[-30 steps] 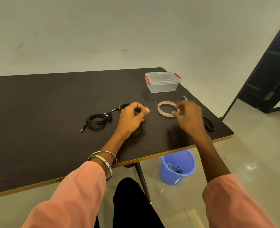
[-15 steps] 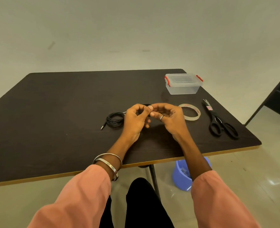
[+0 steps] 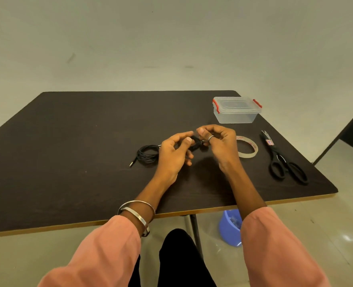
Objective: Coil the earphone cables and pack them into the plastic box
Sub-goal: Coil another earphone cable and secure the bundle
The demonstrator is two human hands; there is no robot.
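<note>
Right hand [image 3: 221,146] now in from the tape, both hands fingertip-to-fingertip, pinching a small black cable bundle [image 3: 196,142].

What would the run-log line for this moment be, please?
left hand: holds black cable bundle | right hand: pinches same bundle | second coil: on table | plastic box: lid on

The hands [image 3: 198,150] hide most of a black earphone bundle [image 3: 196,142]; the right sleeve covers part of the blue bucket [image 3: 229,226]

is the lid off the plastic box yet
No, the lid sits on the plastic box at the far right of the table, with its red clips at both ends.
</note>
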